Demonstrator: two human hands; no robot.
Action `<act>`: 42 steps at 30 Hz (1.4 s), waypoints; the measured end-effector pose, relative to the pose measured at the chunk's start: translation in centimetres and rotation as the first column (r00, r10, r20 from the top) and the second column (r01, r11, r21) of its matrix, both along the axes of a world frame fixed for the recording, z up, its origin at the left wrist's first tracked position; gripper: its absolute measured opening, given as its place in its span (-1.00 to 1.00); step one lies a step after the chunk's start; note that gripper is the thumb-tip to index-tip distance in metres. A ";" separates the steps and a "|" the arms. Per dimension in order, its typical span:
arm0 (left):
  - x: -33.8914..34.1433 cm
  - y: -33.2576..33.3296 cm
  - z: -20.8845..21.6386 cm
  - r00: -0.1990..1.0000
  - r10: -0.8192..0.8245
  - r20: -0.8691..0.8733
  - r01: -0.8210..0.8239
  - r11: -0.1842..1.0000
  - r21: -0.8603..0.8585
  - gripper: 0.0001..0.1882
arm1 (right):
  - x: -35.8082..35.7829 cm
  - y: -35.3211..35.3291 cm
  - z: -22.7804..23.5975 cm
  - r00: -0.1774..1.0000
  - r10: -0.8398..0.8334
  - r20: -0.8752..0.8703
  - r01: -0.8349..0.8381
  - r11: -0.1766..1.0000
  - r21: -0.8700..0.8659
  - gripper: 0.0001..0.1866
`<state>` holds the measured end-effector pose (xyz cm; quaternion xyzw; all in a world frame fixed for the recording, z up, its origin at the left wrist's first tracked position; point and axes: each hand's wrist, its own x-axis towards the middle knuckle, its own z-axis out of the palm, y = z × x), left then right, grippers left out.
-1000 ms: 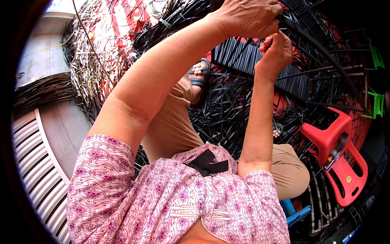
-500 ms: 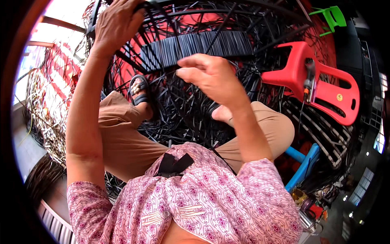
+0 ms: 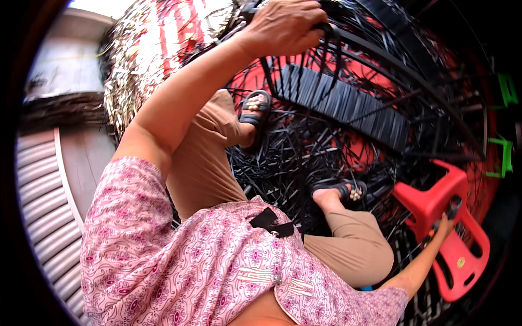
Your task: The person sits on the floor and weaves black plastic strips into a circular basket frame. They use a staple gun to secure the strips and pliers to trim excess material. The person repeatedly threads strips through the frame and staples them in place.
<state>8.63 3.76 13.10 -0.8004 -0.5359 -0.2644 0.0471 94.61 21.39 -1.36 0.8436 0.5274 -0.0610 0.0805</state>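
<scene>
My left hand point(image 3: 288, 26) is closed round the near corner of a black frame point(image 3: 399, 68), where dark strips loop beside the fingers. Beyond my feet, inside the frame, lies a panel of black flat strips point(image 3: 348, 106) set side by side. Far to the right, my right hand point(image 3: 446, 225) reaches down to a small red plastic chair point(image 3: 472, 247). Its fingers close on a dark hand tool point(image 3: 454, 207) with an orange part, lying on the chair. The tool's exact kind does not show.
Loose black strips point(image 3: 272, 168) lie tangled around my sandalled feet on a red floor covering point(image 3: 361, 146). A heap of pale, shiny strips point(image 3: 144, 60) stands at the upper left. Green plastic furniture point(image 3: 500, 157) appears at the far right, and a slatted surface point(image 3: 46, 206) at the left.
My view has swung to the right. My right hand has gone from in front of the strip panel to the tool on the red chair. My left hand stays on the frame.
</scene>
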 end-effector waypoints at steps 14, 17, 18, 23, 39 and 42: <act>-1.6 -3.1 -0.8 0.981 0.159 -0.114 -0.148 0.984 0.101 -0.77 | -9.6 -2.1 2.2 0.822 0.149 -0.550 0.074 0.929 0.363 -0.32; -2.0 -2.8 -1.2 0.987 0.132 -0.089 -0.120 0.984 0.133 -0.77 | -19.6 -8.5 9.2 0.622 0.339 -0.706 0.049 0.883 0.467 -0.25; -1.9 -2.5 -1.1 0.990 0.119 -0.078 -0.106 0.983 0.151 -0.77 | -20.9 -10.0 10.7 0.562 0.429 -0.707 0.020 0.847 0.531 -0.27; -1.9 -2.6 -1.3 0.989 0.133 -0.069 -0.122 0.981 0.151 -0.76 | -38.7 -20.3 18.5 0.445 0.760 -0.474 -0.152 0.585 0.796 -0.53; -2.2 -2.6 -1.6 0.986 0.165 -0.006 -0.163 0.979 0.123 -0.77 | -58.7 -21.0 16.3 -0.098 0.987 0.130 -0.740 -0.160 0.653 -0.42; -2.1 -2.5 -1.5 0.989 0.149 0.024 -0.151 0.979 0.135 -0.78 | -58.4 -19.9 14.8 -0.080 0.991 0.108 -0.755 -0.131 0.643 -0.40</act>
